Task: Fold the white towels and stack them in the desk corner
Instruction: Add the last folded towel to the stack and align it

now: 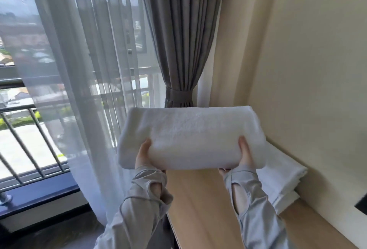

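A thick folded white towel [190, 135] is held up in the air above the wooden desk [200, 205]. My left hand [143, 154] grips its lower left edge, thumb on top. My right hand [245, 154] grips its lower right edge the same way. Both wrists wear grey sleeves. Another folded white towel [282, 181] lies flat on the desk against the right wall, partly hidden behind the held towel and my right arm.
A beige wall [309, 70] bounds the desk on the right. A tied grey curtain [178, 50] hangs behind the desk's far end. A sheer curtain [89, 90] and a balcony railing [29, 129] fill the left. A dark object [362, 205] sits at the right edge.
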